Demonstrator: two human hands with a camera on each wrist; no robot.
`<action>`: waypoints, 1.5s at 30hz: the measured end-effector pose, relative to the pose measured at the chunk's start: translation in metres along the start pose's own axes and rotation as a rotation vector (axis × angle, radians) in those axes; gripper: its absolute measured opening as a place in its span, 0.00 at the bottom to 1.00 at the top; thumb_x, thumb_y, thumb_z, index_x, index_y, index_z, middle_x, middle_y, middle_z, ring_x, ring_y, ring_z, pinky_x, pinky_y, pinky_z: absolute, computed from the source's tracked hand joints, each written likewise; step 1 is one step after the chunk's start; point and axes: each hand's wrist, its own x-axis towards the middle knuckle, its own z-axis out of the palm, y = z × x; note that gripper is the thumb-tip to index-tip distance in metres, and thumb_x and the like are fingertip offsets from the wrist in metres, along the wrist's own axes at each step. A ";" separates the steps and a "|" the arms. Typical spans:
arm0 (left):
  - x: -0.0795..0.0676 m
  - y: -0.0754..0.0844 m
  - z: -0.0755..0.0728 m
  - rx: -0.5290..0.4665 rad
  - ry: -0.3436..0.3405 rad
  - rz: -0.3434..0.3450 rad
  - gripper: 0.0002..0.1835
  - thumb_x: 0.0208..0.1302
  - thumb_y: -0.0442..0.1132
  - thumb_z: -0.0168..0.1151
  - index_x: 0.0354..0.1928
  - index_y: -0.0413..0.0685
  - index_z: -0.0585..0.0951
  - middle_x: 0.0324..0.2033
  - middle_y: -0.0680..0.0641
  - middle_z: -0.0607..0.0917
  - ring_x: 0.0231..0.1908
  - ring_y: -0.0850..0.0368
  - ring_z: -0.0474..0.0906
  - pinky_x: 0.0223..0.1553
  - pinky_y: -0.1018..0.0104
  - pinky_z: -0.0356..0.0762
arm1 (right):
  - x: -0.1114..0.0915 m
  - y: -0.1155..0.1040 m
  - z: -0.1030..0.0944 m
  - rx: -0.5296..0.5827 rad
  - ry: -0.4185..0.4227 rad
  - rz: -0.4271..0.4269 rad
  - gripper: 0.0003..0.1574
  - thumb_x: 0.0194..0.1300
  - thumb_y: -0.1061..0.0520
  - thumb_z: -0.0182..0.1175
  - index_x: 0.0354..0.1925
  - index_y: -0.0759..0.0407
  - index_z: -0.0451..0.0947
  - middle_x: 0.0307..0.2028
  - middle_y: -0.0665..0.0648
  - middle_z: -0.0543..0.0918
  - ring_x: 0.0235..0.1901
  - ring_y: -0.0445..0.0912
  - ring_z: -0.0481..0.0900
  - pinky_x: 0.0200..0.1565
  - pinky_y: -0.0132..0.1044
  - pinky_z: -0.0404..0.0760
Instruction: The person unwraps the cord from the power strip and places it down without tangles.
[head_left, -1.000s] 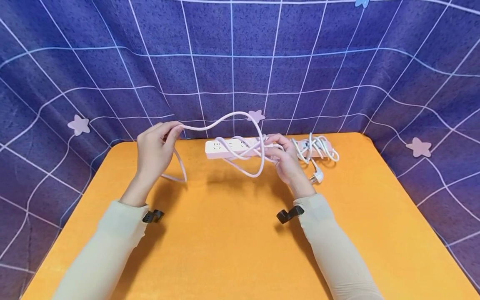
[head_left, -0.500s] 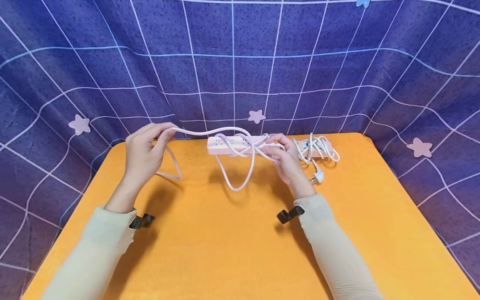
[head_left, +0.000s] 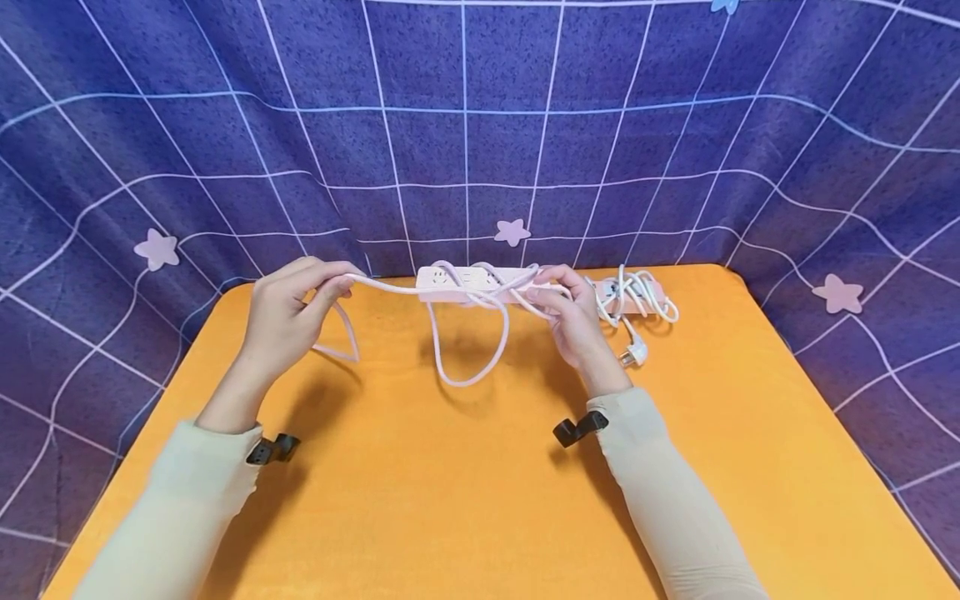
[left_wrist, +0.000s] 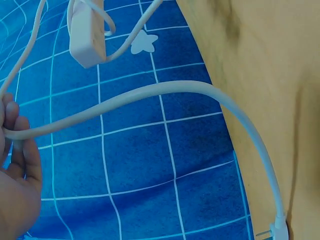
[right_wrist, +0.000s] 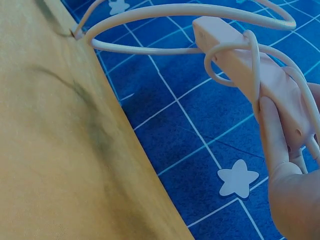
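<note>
Near the back of the table, a pale pink-white power strip (head_left: 429, 283) is held up by my right hand (head_left: 573, 321), whose fingers and thumb grip its right end. Its white cord (head_left: 386, 287) is wound loosely about the strip, with one loop hanging below. Off to the left, my left hand (head_left: 288, 308) pinches the cord between thumb and fingertips. Past that hand, the cord's free end bends down to a plug (left_wrist: 280, 231) low at the table in the left wrist view. The right hand's fingers hide part of the strip.
A second power strip (head_left: 652, 293), wrapped in its own white cord, lies at the back right with its plug (head_left: 634, 353) on the orange tabletop (head_left: 450, 483). Behind the table hangs a blue gridded curtain (head_left: 420, 150) with star shapes.
My left hand has moved left and slightly down, drawing the cord along. The cord's arch above the strip has sunk, and a loop now hangs beneath it. My right hand stays nearly still.
</note>
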 end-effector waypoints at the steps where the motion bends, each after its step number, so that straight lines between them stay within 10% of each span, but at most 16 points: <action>1: -0.001 0.000 -0.001 0.002 -0.015 0.010 0.09 0.66 0.29 0.72 0.44 0.51 0.92 0.28 0.55 0.86 0.34 0.70 0.77 0.35 0.74 0.65 | 0.000 0.000 0.000 0.000 0.003 -0.002 0.17 0.60 0.77 0.59 0.34 0.56 0.83 0.43 0.53 0.83 0.37 0.40 0.85 0.39 0.29 0.85; 9: -0.002 -0.006 -0.013 -0.030 -0.129 0.160 0.13 0.62 0.25 0.72 0.47 0.45 0.92 0.28 0.53 0.86 0.32 0.67 0.71 0.39 0.72 0.62 | 0.000 0.000 0.002 -0.013 0.027 -0.022 0.18 0.60 0.77 0.60 0.33 0.54 0.83 0.43 0.52 0.83 0.36 0.39 0.84 0.38 0.28 0.83; 19: -0.001 -0.008 -0.026 -0.051 -0.284 0.357 0.20 0.77 0.52 0.59 0.49 0.46 0.92 0.34 0.54 0.89 0.35 0.63 0.74 0.40 0.71 0.66 | 0.000 0.000 0.002 -0.024 0.053 -0.034 0.17 0.60 0.76 0.60 0.32 0.55 0.83 0.42 0.52 0.83 0.36 0.40 0.84 0.38 0.29 0.85; 30: -0.030 -0.021 -0.049 -0.079 -0.459 0.301 0.09 0.71 0.42 0.70 0.49 0.55 0.93 0.33 0.65 0.84 0.34 0.71 0.72 0.37 0.76 0.69 | 0.001 0.000 0.002 -0.015 0.064 -0.032 0.17 0.60 0.76 0.60 0.33 0.56 0.83 0.44 0.53 0.80 0.37 0.40 0.84 0.39 0.29 0.85; 36: -0.037 -0.018 -0.066 -0.072 -0.570 0.220 0.25 0.51 0.24 0.79 0.48 0.60 0.93 0.34 0.68 0.84 0.40 0.74 0.76 0.47 0.82 0.71 | 0.000 -0.001 0.001 -0.024 0.084 -0.044 0.17 0.60 0.76 0.60 0.33 0.55 0.83 0.43 0.52 0.81 0.39 0.41 0.83 0.39 0.30 0.86; 45: -0.035 -0.023 -0.079 -0.042 -0.534 0.339 0.09 0.70 0.49 0.70 0.46 0.59 0.93 0.36 0.68 0.85 0.36 0.73 0.74 0.39 0.80 0.69 | 0.003 0.000 0.001 0.025 0.099 -0.056 0.17 0.61 0.77 0.59 0.33 0.57 0.82 0.41 0.54 0.81 0.37 0.43 0.85 0.41 0.34 0.89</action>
